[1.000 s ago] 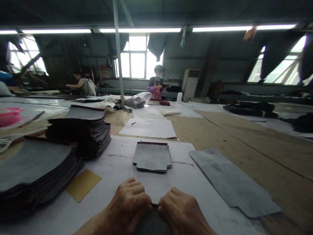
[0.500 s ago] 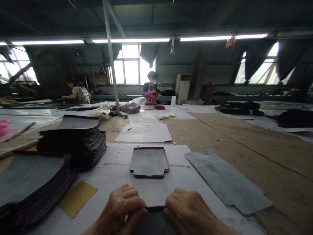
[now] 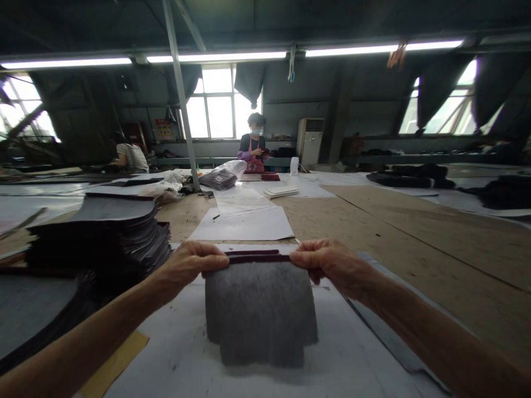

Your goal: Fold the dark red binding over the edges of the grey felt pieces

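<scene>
Between my hands hangs a grey sheet piece (image 3: 261, 309) with notched lower corners and a dark maroon folded strip along its top edge. My left hand (image 3: 199, 258) pinches the top left corner, and my right hand (image 3: 317, 258) pinches the top right corner. Just behind it, the maroon edge of another such piece (image 3: 253, 252) shows; the rest of that one is hidden. White paper (image 3: 174, 354) covers the table under my hands. Past my right forearm lie longer grey pieces (image 3: 381, 326), partly covered by the arm.
Tall stacks of grey pieces (image 3: 99, 237) stand at the left, near a yellow sheet (image 3: 116, 365) under my left forearm. Farther back are white paper (image 3: 244, 224), a plastic-wrapped bundle (image 3: 222, 176) and a pole (image 3: 182, 99). One person (image 3: 254, 146) stands across the table, another (image 3: 130, 155) farther left.
Both hands have moved forward, away from me, carrying the grey piece from the near edge to over the other piece. The held piece now shows whole.
</scene>
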A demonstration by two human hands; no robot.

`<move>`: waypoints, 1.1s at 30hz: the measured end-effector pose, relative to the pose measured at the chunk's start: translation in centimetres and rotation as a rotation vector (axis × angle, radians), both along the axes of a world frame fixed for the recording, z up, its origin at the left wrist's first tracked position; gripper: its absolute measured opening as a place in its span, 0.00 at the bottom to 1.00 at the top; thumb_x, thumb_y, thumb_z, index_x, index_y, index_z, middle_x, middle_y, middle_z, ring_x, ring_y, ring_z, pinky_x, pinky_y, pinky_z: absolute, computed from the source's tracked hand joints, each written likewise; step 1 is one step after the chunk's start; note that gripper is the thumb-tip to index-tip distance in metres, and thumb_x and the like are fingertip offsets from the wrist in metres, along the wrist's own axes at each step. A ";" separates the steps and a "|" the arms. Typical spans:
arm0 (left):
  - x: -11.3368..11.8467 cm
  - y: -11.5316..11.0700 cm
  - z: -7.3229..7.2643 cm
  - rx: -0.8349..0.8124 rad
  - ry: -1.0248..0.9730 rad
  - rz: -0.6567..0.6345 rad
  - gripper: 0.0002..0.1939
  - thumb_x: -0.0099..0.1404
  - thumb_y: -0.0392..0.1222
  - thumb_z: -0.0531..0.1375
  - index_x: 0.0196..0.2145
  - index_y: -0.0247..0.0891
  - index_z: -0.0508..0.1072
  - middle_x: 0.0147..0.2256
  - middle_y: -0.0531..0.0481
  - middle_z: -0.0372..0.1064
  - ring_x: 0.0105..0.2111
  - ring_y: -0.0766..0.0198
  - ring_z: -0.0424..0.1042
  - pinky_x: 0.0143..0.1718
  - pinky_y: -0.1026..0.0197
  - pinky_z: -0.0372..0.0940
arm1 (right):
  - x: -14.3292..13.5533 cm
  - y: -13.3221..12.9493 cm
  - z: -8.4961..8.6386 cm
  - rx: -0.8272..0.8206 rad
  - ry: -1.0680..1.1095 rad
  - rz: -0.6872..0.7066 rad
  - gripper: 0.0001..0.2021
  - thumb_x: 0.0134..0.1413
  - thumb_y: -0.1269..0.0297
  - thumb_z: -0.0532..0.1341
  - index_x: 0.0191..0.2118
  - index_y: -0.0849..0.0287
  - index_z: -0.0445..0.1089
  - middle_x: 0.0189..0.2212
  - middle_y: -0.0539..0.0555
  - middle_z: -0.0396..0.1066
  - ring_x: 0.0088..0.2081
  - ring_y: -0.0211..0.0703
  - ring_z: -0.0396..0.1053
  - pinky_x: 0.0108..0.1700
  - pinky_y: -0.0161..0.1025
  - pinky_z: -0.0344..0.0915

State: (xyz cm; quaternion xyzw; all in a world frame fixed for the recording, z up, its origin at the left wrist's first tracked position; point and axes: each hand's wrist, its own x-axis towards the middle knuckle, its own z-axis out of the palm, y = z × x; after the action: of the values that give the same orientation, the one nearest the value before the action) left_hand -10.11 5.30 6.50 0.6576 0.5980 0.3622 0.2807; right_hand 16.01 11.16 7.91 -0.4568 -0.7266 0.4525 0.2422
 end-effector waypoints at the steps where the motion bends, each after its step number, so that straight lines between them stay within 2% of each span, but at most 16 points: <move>1: -0.2 1.6 -0.4 0.002 0.015 0.016 0.15 0.55 0.49 0.59 0.27 0.32 0.75 0.19 0.53 0.65 0.21 0.68 0.62 0.22 0.67 0.57 | -0.6 1.3 -0.4 0.018 -0.032 -0.017 0.11 0.52 0.60 0.57 0.24 0.63 0.63 0.18 0.45 0.58 0.20 0.29 0.56 0.23 0.29 0.56; 3: -0.5 4.4 -1.8 -0.004 0.057 0.052 0.13 0.56 0.46 0.59 0.28 0.31 0.75 0.20 0.53 0.65 0.22 0.67 0.64 0.24 0.66 0.59 | -1.8 3.6 -1.7 0.067 -0.120 -0.079 0.11 0.56 0.61 0.56 0.28 0.64 0.65 0.22 0.46 0.62 0.22 0.30 0.60 0.25 0.31 0.60; 5: -0.5 6.6 -3.6 -0.001 0.126 0.104 0.13 0.60 0.45 0.58 0.31 0.31 0.73 0.25 0.52 0.67 0.26 0.66 0.67 0.28 0.63 0.63 | -3.0 5.2 -3.2 0.136 -0.217 -0.149 0.11 0.57 0.59 0.55 0.34 0.64 0.66 0.29 0.49 0.67 0.28 0.34 0.65 0.30 0.34 0.64; 7: -0.3 7.8 -5.1 0.023 0.197 0.157 0.12 0.63 0.45 0.57 0.36 0.31 0.70 0.34 0.50 0.68 0.32 0.64 0.69 0.34 0.60 0.66 | -3.9 5.9 -4.6 0.219 -0.297 -0.205 0.12 0.57 0.59 0.56 0.39 0.63 0.67 0.37 0.52 0.68 0.35 0.38 0.67 0.37 0.40 0.66; 10: 0.1 8.0 -6.5 0.089 0.271 0.208 0.12 0.64 0.44 0.55 0.40 0.33 0.69 0.41 0.47 0.67 0.38 0.62 0.68 0.40 0.55 0.66 | -4.5 6.3 -5.9 0.333 -0.375 -0.261 0.12 0.58 0.59 0.55 0.42 0.62 0.66 0.41 0.54 0.67 0.40 0.41 0.66 0.42 0.44 0.65; 17: 0.2 7.7 -7.5 0.229 0.308 0.300 0.11 0.65 0.43 0.55 0.40 0.33 0.69 0.41 0.46 0.67 0.41 0.61 0.68 0.43 0.52 0.64 | -5.0 6.6 -6.8 0.468 -0.464 -0.271 0.12 0.58 0.60 0.55 0.43 0.61 0.66 0.41 0.54 0.67 0.41 0.41 0.67 0.43 0.45 0.65; 23: -0.1 8.0 -8.6 0.237 0.268 0.425 0.13 0.65 0.44 0.55 0.42 0.32 0.67 0.38 0.47 0.67 0.36 0.63 0.69 0.38 0.55 0.66 | -5.3 6.6 -7.5 0.503 -0.510 -0.280 0.12 0.58 0.60 0.55 0.43 0.62 0.66 0.40 0.54 0.67 0.40 0.40 0.67 0.42 0.44 0.65; 29: -0.7 8.2 -8.5 0.205 0.235 0.402 0.13 0.65 0.44 0.55 0.42 0.32 0.67 0.38 0.47 0.67 0.35 0.64 0.69 0.37 0.56 0.67 | -5.2 6.9 -7.6 0.546 -0.499 -0.271 0.11 0.59 0.60 0.54 0.42 0.62 0.66 0.39 0.53 0.68 0.38 0.39 0.67 0.41 0.43 0.66; 33: -1.2 8.5 -8.4 0.181 0.239 0.456 0.13 0.65 0.43 0.55 0.44 0.33 0.67 0.42 0.46 0.66 0.39 0.61 0.68 0.40 0.54 0.66 | -5.9 7.3 -7.8 0.581 -0.473 -0.297 0.11 0.59 0.60 0.54 0.42 0.62 0.66 0.40 0.54 0.68 0.39 0.40 0.67 0.42 0.44 0.65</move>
State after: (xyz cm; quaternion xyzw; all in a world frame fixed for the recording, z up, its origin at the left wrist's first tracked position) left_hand -11.26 13.85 -1.91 0.5664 0.7248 0.3878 0.0592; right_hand 10.15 18.47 0.08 -0.5608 -0.7861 0.0708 0.2501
